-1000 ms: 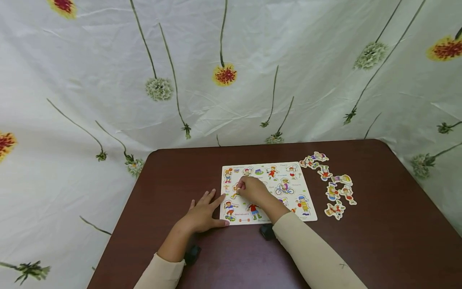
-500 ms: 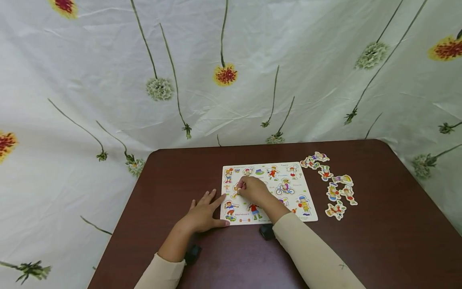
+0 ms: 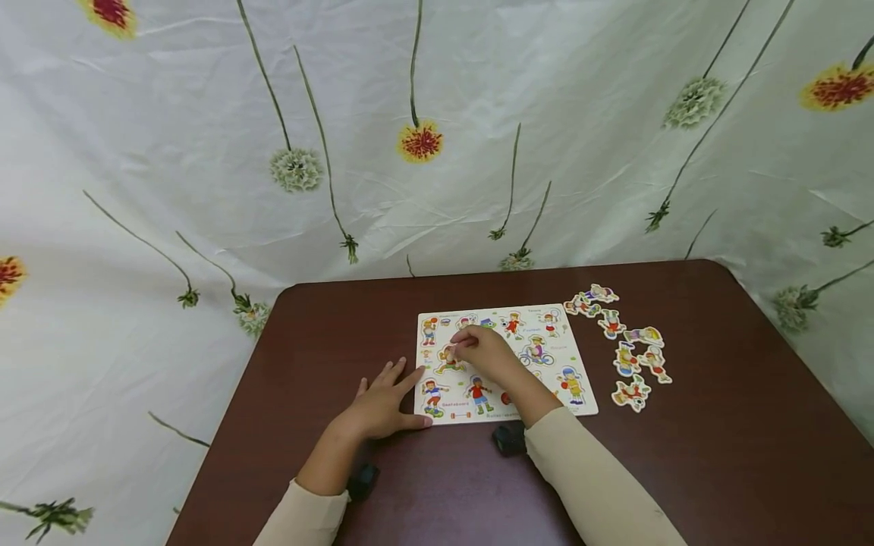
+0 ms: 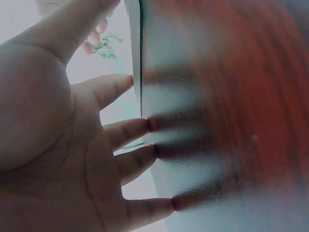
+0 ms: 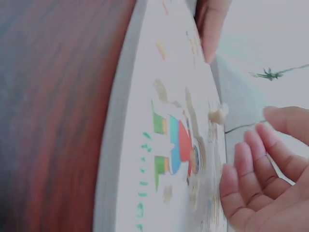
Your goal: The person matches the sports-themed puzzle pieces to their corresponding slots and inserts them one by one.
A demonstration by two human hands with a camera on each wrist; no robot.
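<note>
Head view shows us a white puzzle board (image 3: 554, 362) lying flat on the dark red-brown table (image 3: 710, 462), printed with small sporting figures. The left hand (image 3: 378, 406) has its fingers spread apart; we see the index fingertip touching the board's left edge and the thumb resting at its near left corner. The right hand (image 3: 488, 355) is over the board, its fingers loosely bent, and the right wrist view shows us the thumb standing apart from the 4 fingers. Near those fingertips, we see a small pale knob (image 5: 219, 115) on the board. A running figure (image 3: 448, 360) lies at the board's left middle, just beside the right fingertips. To the board's right, we count 7 loose figure pieces (image 3: 627, 359) in an uneven line, some touching. Behind the table, we see a white cloth (image 3: 594, 98) with printed flowers. Both arms wear cream sleeves (image 3: 601, 485).
</note>
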